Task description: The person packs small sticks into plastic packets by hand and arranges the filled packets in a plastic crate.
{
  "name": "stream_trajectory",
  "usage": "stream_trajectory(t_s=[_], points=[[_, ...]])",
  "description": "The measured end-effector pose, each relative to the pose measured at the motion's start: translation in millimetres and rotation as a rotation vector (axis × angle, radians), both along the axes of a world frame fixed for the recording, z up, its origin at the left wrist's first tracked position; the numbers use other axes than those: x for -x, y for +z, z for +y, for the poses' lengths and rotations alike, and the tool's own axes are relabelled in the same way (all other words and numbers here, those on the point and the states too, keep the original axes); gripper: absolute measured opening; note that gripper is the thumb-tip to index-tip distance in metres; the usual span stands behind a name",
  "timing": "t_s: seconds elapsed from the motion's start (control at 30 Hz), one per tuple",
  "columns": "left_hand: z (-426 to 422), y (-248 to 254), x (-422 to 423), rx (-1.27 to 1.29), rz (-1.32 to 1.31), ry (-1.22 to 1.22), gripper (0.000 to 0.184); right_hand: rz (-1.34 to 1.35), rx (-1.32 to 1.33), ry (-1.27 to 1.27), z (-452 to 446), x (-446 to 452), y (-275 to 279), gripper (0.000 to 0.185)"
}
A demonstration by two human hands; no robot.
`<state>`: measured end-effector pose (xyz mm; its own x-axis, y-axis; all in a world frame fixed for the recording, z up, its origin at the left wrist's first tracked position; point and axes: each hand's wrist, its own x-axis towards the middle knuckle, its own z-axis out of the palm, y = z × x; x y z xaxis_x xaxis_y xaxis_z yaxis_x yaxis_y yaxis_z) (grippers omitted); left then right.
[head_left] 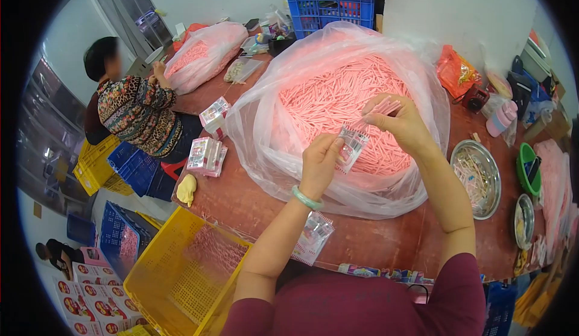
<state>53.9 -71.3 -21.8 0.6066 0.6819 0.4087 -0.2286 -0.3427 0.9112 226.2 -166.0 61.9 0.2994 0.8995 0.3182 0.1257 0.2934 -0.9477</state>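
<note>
A small printed packet [351,149] is pinched in my left hand [322,158], which wears a pale green bangle [307,198] at the wrist. Several pink sticks [383,108] are between the fingers of my right hand [401,122], just above the packet's upper end. Both hands are over a large clear plastic bag [259,113] filled with loose pink sticks [325,89]. Flat printed packets [313,237] lie at the table edge below my left forearm. Stacked packets [206,156] stand left of the bag.
Metal bowls [493,185], a green basket [522,170] and a pink bottle [502,119] are on the right of the red table [386,239]. A yellow crate [157,245] stands front left. Another person [136,104] sits at a second bag [226,37]; one more person [60,254] is lower left.
</note>
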Motion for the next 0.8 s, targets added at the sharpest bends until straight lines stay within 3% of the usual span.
stream_trajectory(t_s=[0.23,0.3,0.4,0.53,0.63,0.8], points=[[5,-5,-22,-0.157,-0.060,0.030,0.020,-0.115,0.141,0.037,5,-6,-3,0.023],[5,-5,-30,0.002,-0.069,0.009,0.021,-0.260,0.118,-0.086,11,-4,-8,0.026],[13,-2,-39,0.222,-0.084,-0.062,0.021,-0.411,0.162,-0.023,17,-9,-8,0.033],[18,9,-45,0.517,-0.182,-0.259,0.025,-0.119,0.207,0.027,27,-17,-10,0.032],[18,23,-39,0.509,-0.186,-0.395,0.035,-0.099,0.150,0.012,33,-16,-10,0.033],[32,21,-32,0.445,-0.100,-0.366,0.039,-0.040,0.116,-0.030,40,4,-5,0.034]])
